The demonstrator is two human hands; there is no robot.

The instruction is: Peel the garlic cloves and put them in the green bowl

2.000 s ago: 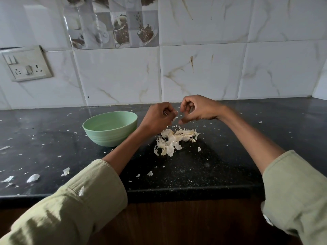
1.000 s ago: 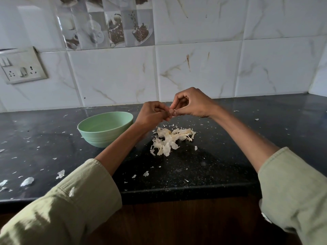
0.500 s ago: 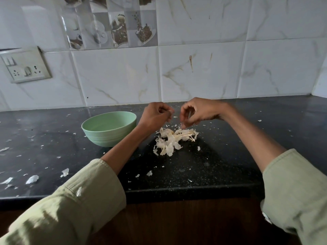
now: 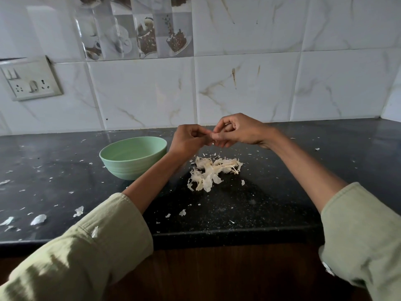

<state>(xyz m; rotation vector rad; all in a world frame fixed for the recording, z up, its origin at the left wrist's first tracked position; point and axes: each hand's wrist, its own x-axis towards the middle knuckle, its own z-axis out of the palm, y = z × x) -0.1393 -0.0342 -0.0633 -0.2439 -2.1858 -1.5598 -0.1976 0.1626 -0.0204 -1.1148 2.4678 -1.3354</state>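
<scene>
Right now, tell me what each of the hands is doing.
Left hand: fingers curled, pinching a small piece where the fingertips meet; likely a garlic clove, mostly hidden.
Right hand: fingers curled, pinching at the same piece.

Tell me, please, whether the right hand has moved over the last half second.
Yes. The right hand has risen off the heap of garlic skins and shifted left, so its fingertips now meet those of the left hand above the counter.
</scene>
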